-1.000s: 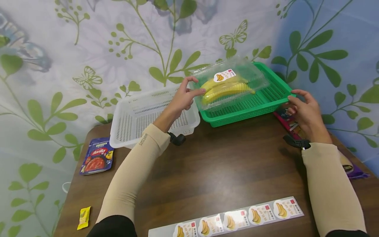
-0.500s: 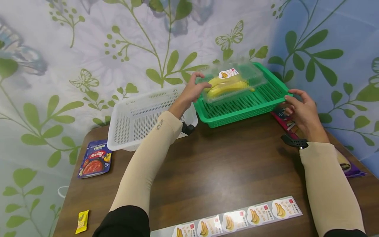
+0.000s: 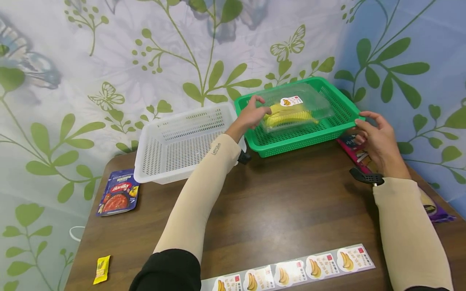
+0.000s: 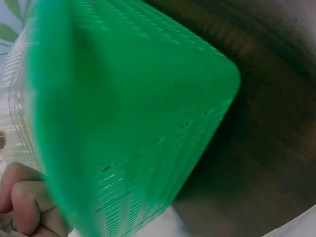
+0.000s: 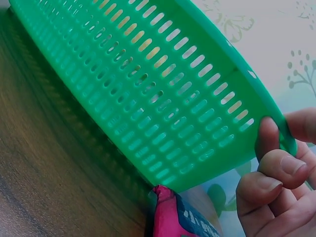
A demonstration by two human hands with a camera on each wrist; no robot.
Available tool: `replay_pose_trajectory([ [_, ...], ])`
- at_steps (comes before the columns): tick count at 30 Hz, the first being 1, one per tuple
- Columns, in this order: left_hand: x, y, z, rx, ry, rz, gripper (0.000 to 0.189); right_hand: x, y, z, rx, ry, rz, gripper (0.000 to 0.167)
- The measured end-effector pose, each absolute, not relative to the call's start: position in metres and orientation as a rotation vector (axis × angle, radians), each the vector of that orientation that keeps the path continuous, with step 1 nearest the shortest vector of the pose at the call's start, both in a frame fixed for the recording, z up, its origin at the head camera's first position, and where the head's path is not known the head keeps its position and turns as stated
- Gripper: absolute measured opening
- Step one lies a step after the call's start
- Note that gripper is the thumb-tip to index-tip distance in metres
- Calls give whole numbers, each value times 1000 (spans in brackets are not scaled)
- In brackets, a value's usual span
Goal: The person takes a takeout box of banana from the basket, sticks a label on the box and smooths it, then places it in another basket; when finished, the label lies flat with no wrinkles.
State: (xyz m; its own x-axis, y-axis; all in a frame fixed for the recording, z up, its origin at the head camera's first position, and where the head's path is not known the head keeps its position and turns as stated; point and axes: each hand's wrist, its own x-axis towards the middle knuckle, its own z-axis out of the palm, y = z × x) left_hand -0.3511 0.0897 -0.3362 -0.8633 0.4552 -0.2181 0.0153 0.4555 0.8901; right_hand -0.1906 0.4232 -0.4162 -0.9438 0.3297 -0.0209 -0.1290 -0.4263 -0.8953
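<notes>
A clear plastic clamshell box with yellow bananas inside bears a banana label on its lid. It lies within the green basket. My left hand grips the box's left end, above the basket's left rim; in the left wrist view its curled fingers show beside the box, partly hidden by the basket wall. With thumb and index finger, my right hand pinches the basket's right front corner, which the right wrist view shows close up.
Left of the green basket stands a white basket. A Barilla pouch and a small yellow packet lie at the table's left. A banana-sticker strip lies in front. Pink and purple packages sit at the right edge.
My left hand has moved right with the banana box, which now sits lower in the green basket. My right hand has kept its grip on the basket corner.
</notes>
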Motion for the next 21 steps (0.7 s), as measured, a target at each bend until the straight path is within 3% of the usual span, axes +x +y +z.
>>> replay_pose_trajectory([
  [9,-349,96,-348,355,2298,1315,38,-188,423,-415,-284,-1538,2416,39],
  [21,-346,104,-348,334,2453,1112,56,-190,424,-416,-325,-1573,2388,40],
])
